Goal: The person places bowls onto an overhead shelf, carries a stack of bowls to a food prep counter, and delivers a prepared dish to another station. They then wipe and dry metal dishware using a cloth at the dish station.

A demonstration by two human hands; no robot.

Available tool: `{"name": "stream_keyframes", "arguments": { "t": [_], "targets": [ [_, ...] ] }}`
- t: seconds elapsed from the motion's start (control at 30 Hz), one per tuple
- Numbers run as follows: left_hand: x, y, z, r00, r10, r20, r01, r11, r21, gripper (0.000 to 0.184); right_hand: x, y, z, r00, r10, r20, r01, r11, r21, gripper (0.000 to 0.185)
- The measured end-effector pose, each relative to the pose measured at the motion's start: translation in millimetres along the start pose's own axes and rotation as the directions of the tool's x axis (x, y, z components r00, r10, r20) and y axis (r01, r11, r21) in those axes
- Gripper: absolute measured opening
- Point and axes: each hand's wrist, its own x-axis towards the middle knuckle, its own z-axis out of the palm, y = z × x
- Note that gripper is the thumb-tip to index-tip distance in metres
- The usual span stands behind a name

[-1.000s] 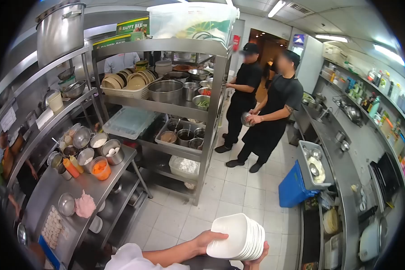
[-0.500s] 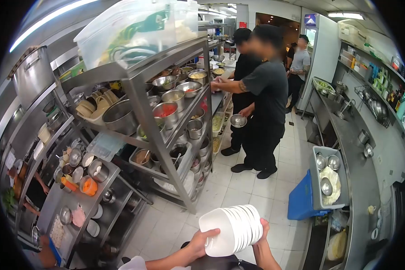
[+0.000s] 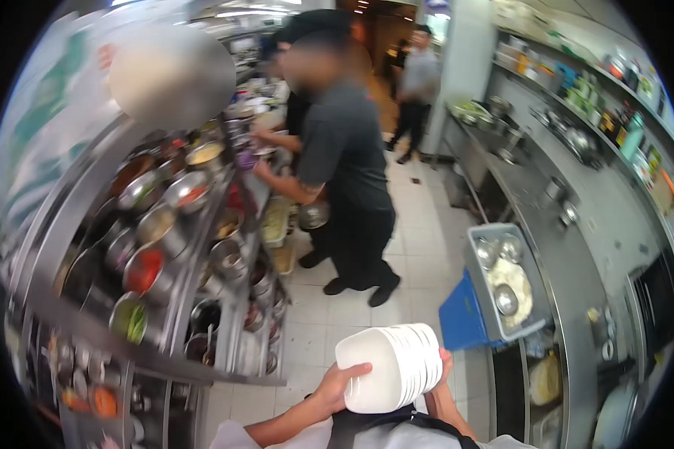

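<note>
A stack of several white bowls (image 3: 386,370) lies on its side in front of my body, rims turned to the right. My left hand (image 3: 344,385) is closed on the near left bowl, with the thumb across its face. On the far right end, my right hand (image 3: 443,368) presses against the stack. Most of that hand's fingers are hidden behind the bowls.
Left stands a metal rack (image 3: 157,359) with several metal containers of food. A person in dark clothes (image 3: 344,157) stands beside it, others beyond. To the right, a grey tub (image 3: 533,329) rests on a blue bin (image 3: 460,313) beside a steel counter (image 3: 584,299).
My view has moved forward and turned right, so the rack and the dark-clothed people look nearer and farther left. The bowls stay between my hands. One person's arms now reach toward the rack side.
</note>
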Motion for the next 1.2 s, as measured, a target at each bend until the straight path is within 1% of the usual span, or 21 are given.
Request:
{"name": "stream_keyframes", "arguments": {
  "t": [0.1,0.17,0.2,0.3,0.43,0.5,0.53,0.63,0.67,0.77,0.8,0.83,0.87,0.9,1.0,1.1,1.13,1.2],
  "targets": [
    [69,14,30,0.988,-0.128,0.083,0.118,0.987,0.113,0.053,12,-42,6,0.965,-0.219,-0.146,0.211,0.975,-0.065,0.079],
    [117,20,51,0.961,-0.218,0.173,0.187,0.966,0.178,0.053,21,-71,9,0.922,-0.359,-0.145,0.342,0.931,-0.129,0.078],
    [139,20,63,0.944,-0.256,0.210,0.216,0.956,0.198,0.053,24,-85,6,0.900,-0.413,-0.139,0.390,0.906,-0.165,0.078],
    [203,24,103,0.870,-0.415,0.267,0.354,0.902,0.248,0.052,40,-120,-36,0.821,-0.514,-0.247,0.492,0.858,-0.150,0.078],
    [300,14,154,0.795,-0.496,0.350,0.400,0.862,0.312,0.053,73,-188,-53,0.757,-0.608,-0.241,0.590,0.794,-0.146,0.077],
    [346,10,184,0.782,-0.490,0.384,0.372,0.862,0.343,0.054,103,-227,-68,0.727,-0.652,-0.216,0.635,0.758,-0.149,0.077],
    [366,9,201,0.788,-0.463,0.405,0.346,0.878,0.330,0.054,118,-246,-79,0.698,-0.680,-0.225,0.646,0.733,-0.215,0.079],
    [431,5,231,0.806,-0.447,0.388,0.324,0.882,0.342,0.051,165,-294,-100,0.726,-0.657,-0.202,0.640,0.753,-0.150,0.080],
    [452,6,240,0.807,-0.457,0.374,0.326,0.872,0.364,0.051,178,-308,-113,0.732,-0.643,-0.223,0.620,0.766,-0.170,0.082],
    [512,21,259,0.809,-0.481,0.337,0.332,0.848,0.413,0.050,223,-339,-140,0.781,-0.588,-0.211,0.567,0.809,-0.155,0.085],
    [533,26,261,0.813,-0.474,0.337,0.326,0.852,0.410,0.049,238,-345,-146,0.744,-0.584,-0.326,0.548,0.812,-0.204,0.087],
    [554,31,265,0.818,-0.460,0.346,0.316,0.861,0.398,0.049,258,-351,-149,0.704,-0.604,-0.372,0.561,0.795,-0.230,0.088],
    [570,42,275,0.847,-0.400,0.350,0.262,0.887,0.380,0.049,284,-363,-138,0.759,-0.604,-0.241,0.562,0.796,-0.227,0.083],
    [591,52,274,0.856,-0.376,0.354,0.237,0.895,0.378,0.050,309,-375,-130,0.807,-0.582,-0.101,0.553,0.805,-0.216,0.079],
    [646,90,260,0.903,-0.277,0.328,0.150,0.919,0.364,0.052,384,-393,-153,0.856,-0.517,-0.010,0.504,0.839,-0.204,0.079],
    [691,129,253,0.914,-0.139,0.380,0.055,0.973,0.225,0.052,467,-417,-136,0.875,-0.481,0.056,0.468,0.811,-0.351,0.080],
    [709,145,250,0.922,-0.124,0.366,0.043,0.974,0.220,0.052,494,-417,-133,0.895,-0.440,0.080,0.443,0.849,-0.287,0.078],
    [734,167,241,0.937,-0.128,0.326,0.059,0.975,0.212,0.053,524,-416,-159,0.897,-0.438,-0.057,0.393,0.851,-0.349,0.077]
  ]
}}
